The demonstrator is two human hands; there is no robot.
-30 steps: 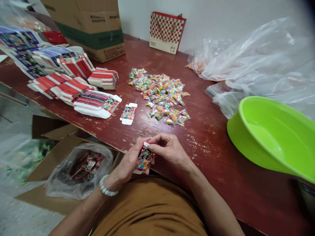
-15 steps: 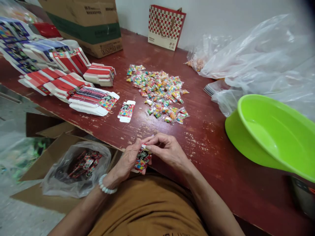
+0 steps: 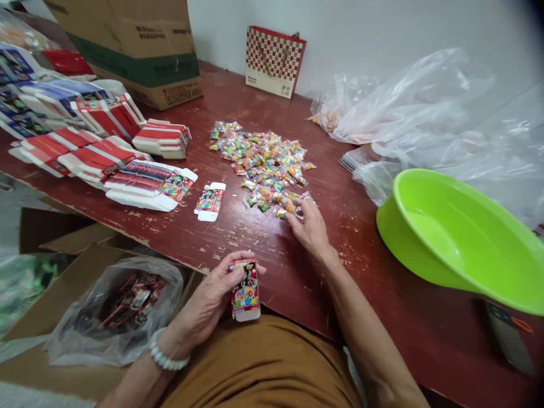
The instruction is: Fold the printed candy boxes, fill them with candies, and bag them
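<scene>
My left hand (image 3: 221, 283) is closed around a small printed candy box (image 3: 245, 290), thumb across its front. A white flap sticks out at the box's near end. My right hand (image 3: 312, 229) reaches over the near right edge of a pile of candy packets (image 3: 272, 156), small clear wrappers with colourful sweets. Its thumb and fingers are apart around a packet there; whether they grip it I cannot tell. A flat, unfolded candy box (image 3: 210, 201) lies on the red table, left of the pile.
Stacks of flattened boxes (image 3: 93, 156) lie at left before a large carton (image 3: 127, 51). A plastic bag of filled-looking boxes (image 3: 138, 297) sits below the table edge. At right are a green basin (image 3: 425, 243), a phone (image 3: 505, 334) and plastic bags (image 3: 408, 113). A paper bag (image 3: 274, 62) stands behind.
My right hand has left the candy box and moved forward to the packets. My left hand keeps the box, now turned more upright in view. The camera view has shifted slightly.
</scene>
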